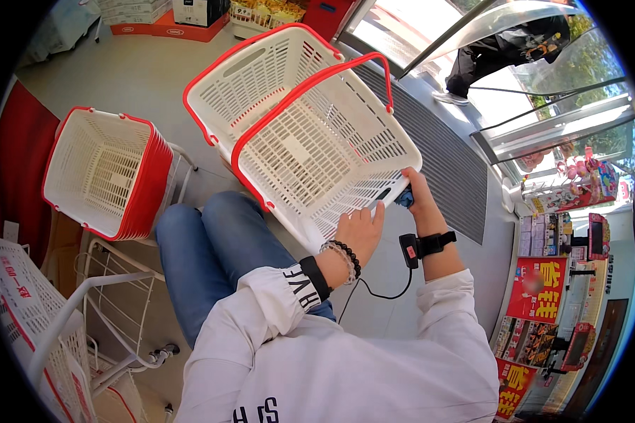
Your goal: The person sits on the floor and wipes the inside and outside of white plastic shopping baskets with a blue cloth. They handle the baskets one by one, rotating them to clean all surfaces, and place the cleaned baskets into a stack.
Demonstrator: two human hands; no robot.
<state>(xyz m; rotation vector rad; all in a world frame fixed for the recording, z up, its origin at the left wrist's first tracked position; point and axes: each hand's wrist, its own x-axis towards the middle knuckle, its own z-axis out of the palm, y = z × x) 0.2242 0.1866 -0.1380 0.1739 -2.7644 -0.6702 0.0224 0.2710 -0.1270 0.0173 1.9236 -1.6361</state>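
Observation:
A white slatted plastic shopping basket (296,148) with red handles is tilted in front of me, its inside towards me and nothing in it. My right hand (420,196) grips its near right corner, with a bunched blue cloth (405,197) between palm and basket. On the near wall's inner side lies my left hand (361,232), fingers extended by the grip slot; whether it bears any weight I cannot tell. One red handle crosses over the basket's opening. Both wrists wear black bands, the left also beaded bracelets.
A stack of similar baskets (106,174) stands on a wire stand at the left, beside a white cart frame (92,285). A ribbed floor mat (444,153) lies by the glass doorway, where a person in dark clothes (487,58) is outside. Boxes (169,29) and shelves line the edges.

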